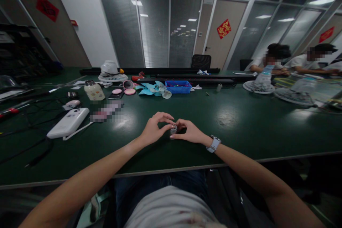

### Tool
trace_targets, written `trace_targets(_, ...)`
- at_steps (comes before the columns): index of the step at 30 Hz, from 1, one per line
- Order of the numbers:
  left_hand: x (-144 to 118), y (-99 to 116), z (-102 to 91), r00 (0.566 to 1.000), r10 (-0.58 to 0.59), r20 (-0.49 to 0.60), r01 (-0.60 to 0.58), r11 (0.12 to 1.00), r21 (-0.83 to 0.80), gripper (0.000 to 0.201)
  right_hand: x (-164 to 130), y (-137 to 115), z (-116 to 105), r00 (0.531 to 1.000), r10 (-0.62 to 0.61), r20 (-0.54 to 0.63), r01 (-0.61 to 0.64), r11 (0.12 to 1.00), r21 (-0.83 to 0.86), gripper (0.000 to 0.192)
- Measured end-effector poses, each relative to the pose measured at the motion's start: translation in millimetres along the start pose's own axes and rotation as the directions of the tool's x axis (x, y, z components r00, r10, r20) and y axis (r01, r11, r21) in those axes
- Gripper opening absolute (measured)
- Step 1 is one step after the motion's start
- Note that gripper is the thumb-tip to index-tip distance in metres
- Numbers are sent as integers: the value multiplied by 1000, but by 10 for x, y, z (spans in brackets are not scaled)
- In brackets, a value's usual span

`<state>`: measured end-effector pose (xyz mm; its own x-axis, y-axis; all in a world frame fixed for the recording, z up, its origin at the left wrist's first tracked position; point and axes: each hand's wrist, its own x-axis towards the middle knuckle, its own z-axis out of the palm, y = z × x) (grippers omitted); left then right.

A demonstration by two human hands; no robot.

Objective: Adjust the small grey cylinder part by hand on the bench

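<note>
Left on the bench [149, 160] lies a white slab-like device [68, 123]; upper left stands a cream bottle [94, 91]; upper centre, pale-blue blades [148, 89] and a blue bin [177, 88]. Mid-frame, the left hand [156, 128] arches wide, thumb tip at a small grey cylinder [174, 130], upright, partly screened by the right hand [190, 131] pinching it. Upper right, a white grille [249, 86].

At the centre of the frame, fingers of the left hand [156, 127] and right hand [191, 131] are partly hiding a small grey cylinder [173, 130], its top detail proving too small to read. Pixel blocks are obscuring a flat item [107, 111] left of centre and two people's heads at the upper right, while the left edge is cropping a murky shelf [21, 50].
</note>
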<state>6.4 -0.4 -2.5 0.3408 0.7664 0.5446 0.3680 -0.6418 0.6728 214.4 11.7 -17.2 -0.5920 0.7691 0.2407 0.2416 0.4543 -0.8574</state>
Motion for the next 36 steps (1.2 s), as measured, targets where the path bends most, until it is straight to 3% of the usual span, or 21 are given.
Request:
trace_targets(9, -10, 16, -8, 999, -6, 40, 6, 1000, -12, 17, -8, -23, 1, 1000, -5, -6, 5, 1000, 2, 40)
trace_targets(13, -2, 6, -13, 997, -5, 77, 10, 998, -64, 26, -9, -20, 5, 1000, -16, -8, 16, 1000, 3, 39)
trace_targets(18, 17, -33, -13, 988, 6, 151, 15, 990, -141, 17, 4, 20, 18, 1000, -24, -10, 25, 1000, 7, 39)
trace_targets(22, 21, -57, -14, 984, 0, 180, 34, 981, -189, 23, 5, 29, 24, 999, -31, -12, 32, 999, 13, 39)
trace_targets(28, 32, -46, -31, 988, -44, 149, 75, 975, -211, 42, 1, 11, 17, 999, -35, -8, 35, 999, 13, 39)
trace_targets(36, 35, -94, -15, 988, -86, 129, 117, 960, -254, 46, -2, 1, 14, 999, -34, -9, 34, 999, 18, 39)
